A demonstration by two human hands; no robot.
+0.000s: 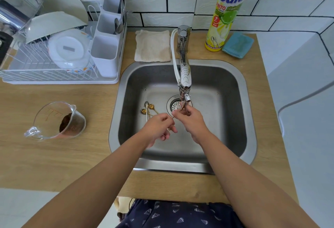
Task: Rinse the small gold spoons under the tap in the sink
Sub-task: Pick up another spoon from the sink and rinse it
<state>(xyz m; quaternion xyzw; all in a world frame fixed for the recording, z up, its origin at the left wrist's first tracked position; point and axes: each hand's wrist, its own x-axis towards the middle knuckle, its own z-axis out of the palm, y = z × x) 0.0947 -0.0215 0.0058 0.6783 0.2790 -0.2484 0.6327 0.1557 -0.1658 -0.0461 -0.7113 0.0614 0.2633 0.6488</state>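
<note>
Currently you are rinsing one gold spoon (pixel 184 109) under the tap (pixel 184 81): your right hand (pixel 191 122) is pinching its bowl end in the running water, above the drain (pixel 174 105). Your left hand (pixel 159 126) is curling its fingers round the handle end. Three more spoons (pixel 148 109) are lying on the sink (pixel 226 83) floor, just left of the drain, apparently waiting. Judgement: mid-task. Next move probably calls for setting this spoon aside and picking up another from the pile.
</note>
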